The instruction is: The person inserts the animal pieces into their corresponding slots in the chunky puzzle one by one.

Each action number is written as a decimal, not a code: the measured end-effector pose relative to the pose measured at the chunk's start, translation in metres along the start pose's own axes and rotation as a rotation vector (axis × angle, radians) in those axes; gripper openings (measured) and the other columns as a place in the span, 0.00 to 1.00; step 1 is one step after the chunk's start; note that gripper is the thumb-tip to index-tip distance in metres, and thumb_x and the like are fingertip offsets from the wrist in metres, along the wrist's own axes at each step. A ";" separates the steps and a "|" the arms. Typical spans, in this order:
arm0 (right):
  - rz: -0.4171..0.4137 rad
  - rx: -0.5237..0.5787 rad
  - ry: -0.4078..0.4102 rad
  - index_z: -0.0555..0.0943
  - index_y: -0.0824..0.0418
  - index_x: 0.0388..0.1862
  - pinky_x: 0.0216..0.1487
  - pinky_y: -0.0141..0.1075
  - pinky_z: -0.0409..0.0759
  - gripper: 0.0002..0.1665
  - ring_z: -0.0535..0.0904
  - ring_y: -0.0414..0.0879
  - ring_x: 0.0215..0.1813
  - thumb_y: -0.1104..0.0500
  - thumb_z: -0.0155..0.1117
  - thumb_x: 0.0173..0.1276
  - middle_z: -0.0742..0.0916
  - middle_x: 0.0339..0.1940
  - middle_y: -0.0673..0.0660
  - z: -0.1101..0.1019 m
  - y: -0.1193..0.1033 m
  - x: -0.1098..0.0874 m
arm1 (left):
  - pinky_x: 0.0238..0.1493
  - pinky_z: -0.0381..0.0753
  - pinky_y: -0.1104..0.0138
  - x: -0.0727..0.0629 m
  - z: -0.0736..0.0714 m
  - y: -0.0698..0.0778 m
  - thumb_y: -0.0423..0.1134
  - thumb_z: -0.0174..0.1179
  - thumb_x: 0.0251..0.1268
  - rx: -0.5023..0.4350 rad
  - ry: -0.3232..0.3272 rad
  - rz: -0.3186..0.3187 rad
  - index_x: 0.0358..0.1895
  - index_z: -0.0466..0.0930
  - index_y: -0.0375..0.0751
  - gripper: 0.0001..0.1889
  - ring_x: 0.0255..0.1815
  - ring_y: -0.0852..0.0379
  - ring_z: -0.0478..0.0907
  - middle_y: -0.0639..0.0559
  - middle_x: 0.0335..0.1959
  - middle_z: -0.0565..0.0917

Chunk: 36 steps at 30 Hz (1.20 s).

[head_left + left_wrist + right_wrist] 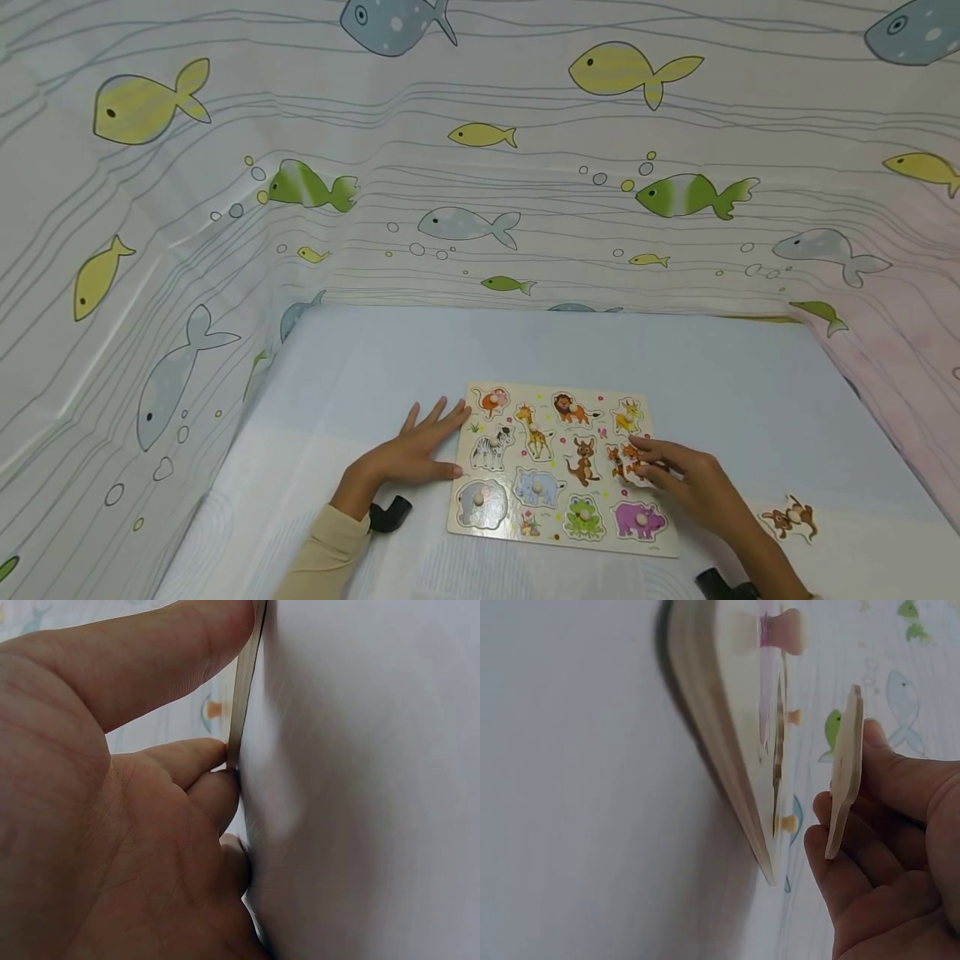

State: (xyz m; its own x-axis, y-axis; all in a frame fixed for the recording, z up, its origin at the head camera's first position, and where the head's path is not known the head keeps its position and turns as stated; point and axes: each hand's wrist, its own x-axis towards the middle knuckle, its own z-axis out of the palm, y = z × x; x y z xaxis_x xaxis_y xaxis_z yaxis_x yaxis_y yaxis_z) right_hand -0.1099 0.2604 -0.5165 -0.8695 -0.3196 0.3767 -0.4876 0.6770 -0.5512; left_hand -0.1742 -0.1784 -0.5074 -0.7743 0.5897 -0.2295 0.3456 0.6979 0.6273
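A wooden peg puzzle board (pixel 528 393) with animal pictures lies on the table. My left hand (pixel 412 454) has its fingers spread, with thumb and fingertips touching the board's left edge (pixel 244 697). Between thumb and fingers, my right hand (pixel 693 479) pinches an orange, tiger-like puzzle piece (pixel 846 769). It is held over the board's right side, tilted and apart from the board in the right wrist view. The fingers partly cover its picture. Seated pieces with knobs include a grey elephant (pixel 491 505), a green frog (pixel 584 518) and a purple hippo (pixel 627 520).
One loose brown animal piece (pixel 791 518) lies on the table right of the board, beyond the right forearm. The pale table (pixel 487 346) meets a fish-print cloth (pixel 420 275) at its back and sides.
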 end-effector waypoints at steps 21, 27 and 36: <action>-0.011 -0.018 -0.004 0.84 0.62 0.58 0.34 0.20 0.73 0.29 0.82 0.29 0.36 0.67 0.76 0.55 0.90 0.34 0.43 0.017 -0.001 0.008 | 0.78 0.21 0.40 0.001 -0.003 0.001 0.53 0.66 0.62 0.003 0.007 0.007 0.82 0.47 0.48 0.49 0.84 0.42 0.32 0.49 0.83 0.48; 0.013 -0.057 -0.004 0.83 0.61 0.59 0.38 0.28 0.84 0.30 0.84 0.30 0.39 0.66 0.76 0.55 0.90 0.35 0.43 0.020 -0.001 0.007 | 0.78 0.21 0.39 0.001 -0.002 0.000 0.52 0.66 0.63 0.003 0.004 0.013 0.82 0.47 0.48 0.49 0.84 0.42 0.32 0.49 0.83 0.48; -0.003 -0.041 0.003 0.84 0.64 0.56 0.39 0.19 0.81 0.29 0.87 0.34 0.40 0.67 0.77 0.52 0.92 0.43 0.53 0.023 -0.002 0.004 | 0.78 0.20 0.41 0.000 -0.001 -0.001 0.54 0.66 0.63 0.004 -0.007 0.000 0.82 0.46 0.50 0.49 0.84 0.43 0.31 0.50 0.83 0.46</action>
State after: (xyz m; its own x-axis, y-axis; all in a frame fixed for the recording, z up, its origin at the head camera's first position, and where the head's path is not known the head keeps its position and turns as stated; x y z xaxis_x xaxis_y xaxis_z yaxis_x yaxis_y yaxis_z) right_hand -0.1143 0.2424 -0.5314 -0.8677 -0.3196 0.3807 -0.4866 0.7026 -0.5192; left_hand -0.1750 -0.1796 -0.5073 -0.7703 0.5927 -0.2351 0.3476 0.6994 0.6245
